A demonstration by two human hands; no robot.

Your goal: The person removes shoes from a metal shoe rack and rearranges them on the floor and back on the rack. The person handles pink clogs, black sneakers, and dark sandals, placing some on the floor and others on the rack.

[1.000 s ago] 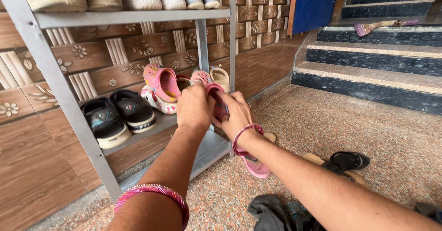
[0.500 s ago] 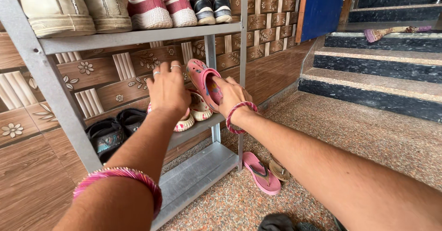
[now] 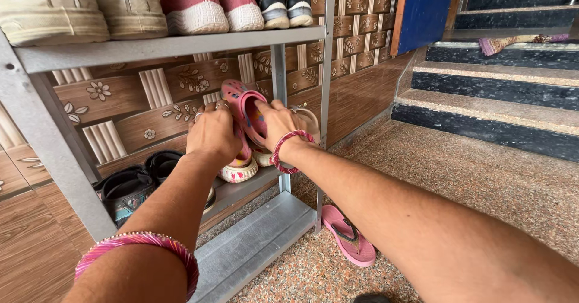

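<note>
Pink clog [image 3: 246,111] gripped by both hands [image 3: 212,135] [image 3: 276,124], tilted between steel shelf [image 3: 181,42] edges.

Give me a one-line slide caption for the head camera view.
Both hands, left hand and right hand, hold a pink clog at the grey shoe rack.

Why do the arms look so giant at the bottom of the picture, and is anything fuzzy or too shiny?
Head view: the wide lens stretches what is close, so the forearms balloon at the bottom edge; the left hand, right hand and pink clog look fairly sharp; light is soft and even, with only faint shadows under the grey shelf; no strong glare.
</note>
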